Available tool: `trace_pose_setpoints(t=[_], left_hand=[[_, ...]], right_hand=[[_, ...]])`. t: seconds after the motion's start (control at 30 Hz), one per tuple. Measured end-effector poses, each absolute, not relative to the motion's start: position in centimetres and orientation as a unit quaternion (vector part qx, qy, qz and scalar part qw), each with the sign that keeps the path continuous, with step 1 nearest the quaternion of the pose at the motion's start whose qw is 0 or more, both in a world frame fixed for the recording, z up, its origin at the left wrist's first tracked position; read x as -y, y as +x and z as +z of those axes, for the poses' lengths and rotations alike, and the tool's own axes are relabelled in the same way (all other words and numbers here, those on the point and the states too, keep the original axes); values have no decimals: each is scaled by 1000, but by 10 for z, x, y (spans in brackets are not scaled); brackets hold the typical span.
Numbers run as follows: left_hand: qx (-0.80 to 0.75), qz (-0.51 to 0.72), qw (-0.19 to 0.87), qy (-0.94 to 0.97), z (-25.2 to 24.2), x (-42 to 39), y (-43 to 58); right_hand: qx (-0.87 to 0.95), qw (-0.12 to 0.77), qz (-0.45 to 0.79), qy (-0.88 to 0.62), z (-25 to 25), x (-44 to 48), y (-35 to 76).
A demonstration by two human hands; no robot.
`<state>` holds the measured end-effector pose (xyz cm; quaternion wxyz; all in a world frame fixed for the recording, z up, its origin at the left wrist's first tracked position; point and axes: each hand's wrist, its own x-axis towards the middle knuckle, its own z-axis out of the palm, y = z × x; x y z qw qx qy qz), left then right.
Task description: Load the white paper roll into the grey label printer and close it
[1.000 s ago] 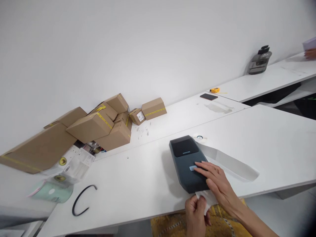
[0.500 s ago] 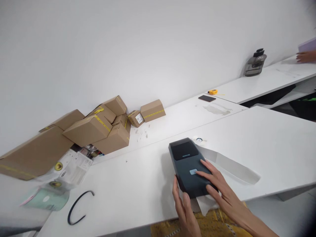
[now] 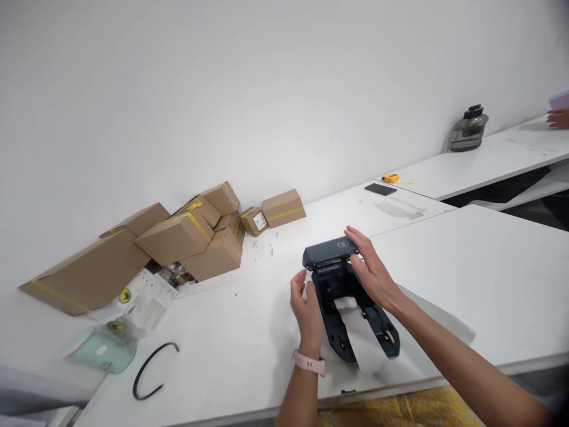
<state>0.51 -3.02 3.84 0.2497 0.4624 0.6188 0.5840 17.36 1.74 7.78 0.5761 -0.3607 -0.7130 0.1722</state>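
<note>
A dark blue-grey label printer (image 3: 331, 323) rests on the white table in front of me, its lid (image 3: 329, 252) swung up and back. Inside, the dark bay is exposed, and a strip of white paper (image 3: 362, 338) runs out over its front edge. My right hand (image 3: 373, 273) grips the right end of the lid, fingers over the top and thumb below. Beside the printer's left side is my left hand (image 3: 306, 302), fingers loosely bent and apart, holding nothing. A pink band (image 3: 308, 362) circles my left wrist.
Cardboard boxes (image 3: 178, 234) are piled against the wall at left, by plastic packets (image 3: 151, 302) and a mint pouch (image 3: 102, 350). A black headband (image 3: 142, 373) lies near the front. Farther back are a phone (image 3: 380, 189), tape measure (image 3: 391, 178), dark jug (image 3: 469, 129) and another person's hand (image 3: 559, 118).
The printer's lid has gone from closed to raised, showing the inside and the paper. Both my hands have moved away from me, from the printer's front part to its lid end.
</note>
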Motion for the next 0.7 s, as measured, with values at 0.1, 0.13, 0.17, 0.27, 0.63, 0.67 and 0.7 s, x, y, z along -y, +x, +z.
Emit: trace_pose_setpoints(t=[0.1, 0.13, 0.17, 0.27, 0.63, 0.67, 0.7], left_hand=[[-648, 523, 260, 489, 20, 9, 5], [-648, 516, 262, 494, 13, 5, 6], [-648, 510, 263, 500, 7, 3, 6], [-646, 500, 258, 516, -4, 1, 8], [-652, 494, 268, 509, -5, 3, 7], [-652, 493, 270, 509, -5, 3, 8], [-653, 492, 271, 509, -5, 3, 8]], right_hand=[[712, 584, 141, -364, 101, -56, 161], [720, 573, 134, -369, 107, -65, 160], [730, 557, 125, -376, 114, -72, 160], [744, 536, 59, -394, 124, -73, 167], [919, 229, 40, -318, 24, -39, 160], [924, 215, 33, -314, 19, -41, 158], [928, 202, 28, -311, 15, -43, 157]])
